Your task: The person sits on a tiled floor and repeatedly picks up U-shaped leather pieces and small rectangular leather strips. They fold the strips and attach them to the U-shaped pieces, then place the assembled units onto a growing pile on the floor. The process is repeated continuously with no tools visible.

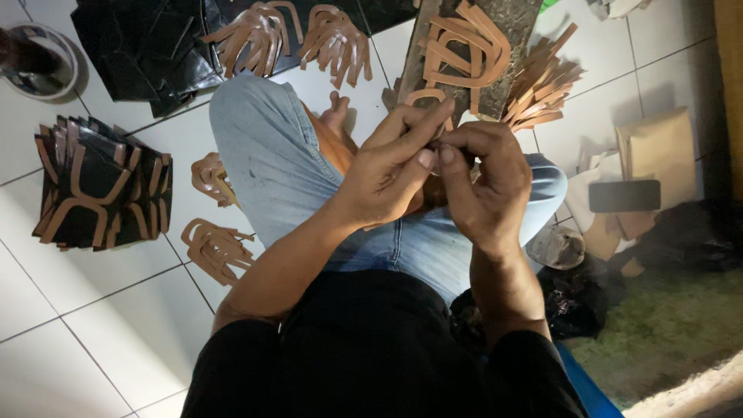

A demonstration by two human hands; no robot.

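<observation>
Thin tan strip point(428, 96), curved into a loop, leather-like. It sticks up from between both hands' fingertips, above the lap; lower part hidden.

Just beyond the left hand point(391, 174) lie tan U-shaped leather strips point(464, 46) on a dark mottled board point(517, 19). Left of it, glossy black leather panels point(101, 186) carry tan curved bands, on white floor tiles point(116, 333).

Black short-sleeved shirt point(364, 348), light blue faded jeans point(271, 162) with small dark marks, bare forearms, bare left hand point(387, 174), bare right hand point(487, 182), no rings visible
</observation>
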